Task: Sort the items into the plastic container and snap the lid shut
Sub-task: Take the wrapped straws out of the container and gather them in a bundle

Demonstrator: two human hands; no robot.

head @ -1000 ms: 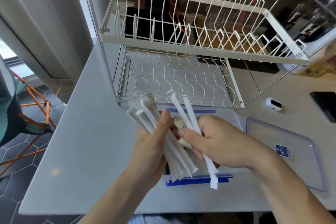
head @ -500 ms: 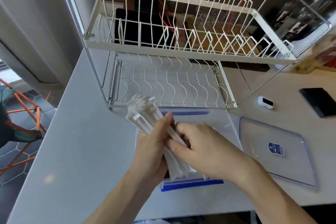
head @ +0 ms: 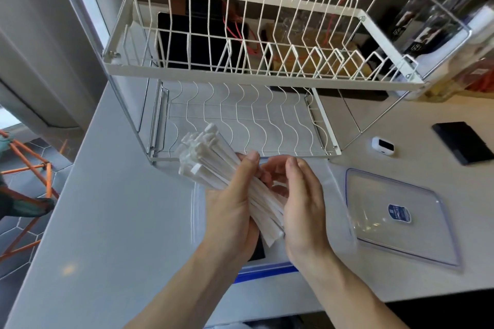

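1. Left hand (head: 230, 211): closed around a bundle of white paper-wrapped straws (head: 213, 165), tilted up-left above the container (head: 196, 211).
2. Right hand (head: 302, 203): fingers open, cupped against the bundle's lower end.
3. Clear lid (head: 395, 216): flat on the counter (head: 107, 222), right of the hands.

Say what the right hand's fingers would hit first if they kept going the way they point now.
Likely the left hand. The right hand has its fingers pointing up and slightly left, toward the left thumb and the bundle of white paper-wrapped straws it grips. Depth is unclear.
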